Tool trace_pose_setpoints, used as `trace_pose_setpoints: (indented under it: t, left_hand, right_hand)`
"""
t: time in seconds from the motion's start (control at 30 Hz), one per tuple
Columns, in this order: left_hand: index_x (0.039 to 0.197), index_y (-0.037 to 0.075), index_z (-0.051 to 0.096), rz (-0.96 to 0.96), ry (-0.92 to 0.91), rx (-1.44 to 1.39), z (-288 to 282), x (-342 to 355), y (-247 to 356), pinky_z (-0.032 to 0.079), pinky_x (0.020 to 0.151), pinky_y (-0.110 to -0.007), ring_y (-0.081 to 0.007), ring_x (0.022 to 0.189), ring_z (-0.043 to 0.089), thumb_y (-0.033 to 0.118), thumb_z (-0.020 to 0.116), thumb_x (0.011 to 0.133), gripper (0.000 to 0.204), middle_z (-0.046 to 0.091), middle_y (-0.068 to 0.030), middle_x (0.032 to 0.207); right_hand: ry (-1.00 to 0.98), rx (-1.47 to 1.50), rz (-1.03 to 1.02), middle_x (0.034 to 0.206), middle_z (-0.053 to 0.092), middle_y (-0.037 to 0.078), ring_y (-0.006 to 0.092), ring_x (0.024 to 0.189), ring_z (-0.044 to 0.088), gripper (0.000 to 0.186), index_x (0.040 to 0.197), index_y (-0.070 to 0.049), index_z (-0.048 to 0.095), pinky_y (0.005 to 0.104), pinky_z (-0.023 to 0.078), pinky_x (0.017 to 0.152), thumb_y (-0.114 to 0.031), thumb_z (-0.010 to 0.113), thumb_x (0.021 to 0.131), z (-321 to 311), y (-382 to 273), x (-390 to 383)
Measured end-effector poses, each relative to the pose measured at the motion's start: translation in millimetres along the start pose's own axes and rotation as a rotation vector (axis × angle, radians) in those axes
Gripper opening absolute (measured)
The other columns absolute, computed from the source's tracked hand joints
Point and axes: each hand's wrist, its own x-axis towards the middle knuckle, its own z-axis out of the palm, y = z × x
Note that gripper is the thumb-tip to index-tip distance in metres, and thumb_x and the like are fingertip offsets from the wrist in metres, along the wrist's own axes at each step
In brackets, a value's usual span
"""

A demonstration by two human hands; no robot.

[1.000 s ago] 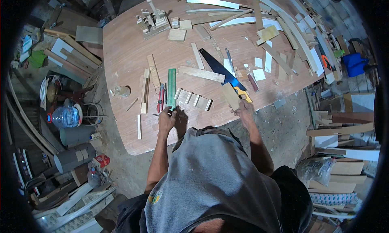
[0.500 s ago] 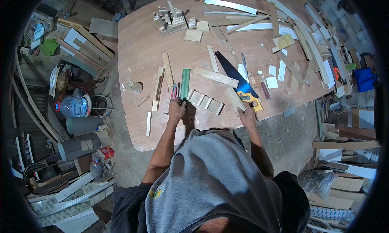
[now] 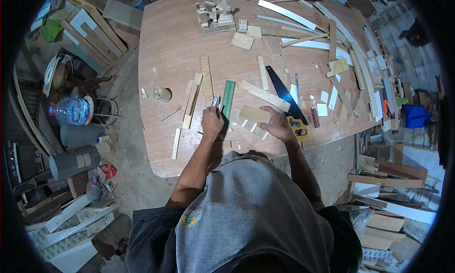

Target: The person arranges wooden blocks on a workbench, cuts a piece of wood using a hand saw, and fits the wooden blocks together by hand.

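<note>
My left hand (image 3: 212,122) is closed at the near middle of the table, beside a green ruler (image 3: 228,98). Slim pen-like sticks (image 3: 216,101) poke out past its fingers; their exact kind is unclear. My right hand (image 3: 278,127) grips a flat wooden block (image 3: 255,114) by its right end. The block hovers over or rests on a grooved wooden piece (image 3: 258,131) and partly hides it. A long wooden strip (image 3: 264,96) lies just beyond the block. To the right of my right hand is a handsaw (image 3: 287,95) with a yellow handle.
A wooden model (image 3: 220,19) stands at the table's far side. Wood strips (image 3: 192,102) and a small jar (image 3: 162,94) are on the left. Offcuts and long strips (image 3: 303,43) crowd the far right, with a chisel-like tool (image 3: 315,116) near the saw.
My right hand has lifted the wooden block from beside the saw handle and brought it left over the grooved piece. My left hand stays near the ruler. The view has shifted slightly.
</note>
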Motion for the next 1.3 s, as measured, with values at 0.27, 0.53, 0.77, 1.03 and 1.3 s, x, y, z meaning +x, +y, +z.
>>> trace_pose_setpoints:
  t: [0.27,0.53,0.77,1.03,1.3]
  left_hand:
    - [0.139,0.002,0.05,0.4,-0.326,-0.169,-5,17,-10,0.045,0.107,-0.044,-0.0384,0.124,0.052,-0.001,0.067,0.075,0.067,0.057,-0.0203,0.135]
    - [0.142,0.003,0.051,0.574,-0.649,-0.15,8,56,-12,0.043,0.111,-0.04,-0.0334,0.131,0.053,-0.007,0.062,0.075,0.068,0.056,-0.0204,0.141]
    - [0.14,0.006,0.053,0.585,-0.674,-0.105,22,66,-29,0.044,0.109,-0.04,-0.0346,0.13,0.054,0.016,0.073,0.081,0.063,0.058,-0.02,0.138]
    - [0.128,0.002,0.061,0.587,-0.559,-0.111,37,59,-38,0.048,0.103,-0.043,-0.0385,0.121,0.058,0.023,0.063,0.085,0.048,0.062,-0.0224,0.129]
    - [0.132,-0.001,0.055,0.489,-0.408,-0.147,21,17,-26,0.047,0.103,-0.045,-0.0401,0.121,0.057,0.015,0.071,0.081,0.056,0.059,-0.0249,0.13]
  right_hand:
    - [-0.13,0.089,0.077,0.099,0.068,0.016,0.0251,0.085,0.07,0.064,0.126,0.005,0.054,0.0366,0.057,0.07,-0.016,0.082,0.073,38,-8,27]
    - [-0.061,-0.046,0.116,0.082,0.07,0.017,0.0252,0.072,0.07,0.069,0.122,0.006,0.059,0.0389,0.056,0.069,-0.024,0.086,0.066,59,-20,46]
    - [-0.049,-0.184,0.032,0.081,0.071,0.016,0.0258,0.07,0.071,0.068,0.122,0.006,0.059,0.0389,0.057,0.071,-0.026,0.085,0.068,72,-44,69]
    - [-0.07,-0.163,0.081,0.094,0.072,0.019,0.0308,0.09,0.072,0.066,0.123,0.001,0.06,0.0399,0.058,0.076,-0.03,0.085,0.07,79,-46,71]
    - [0.062,-0.278,-0.002,0.091,0.072,0.022,0.0367,0.089,0.072,0.043,0.108,0.001,0.066,0.0453,0.057,0.079,-0.025,0.077,0.076,83,-19,28]
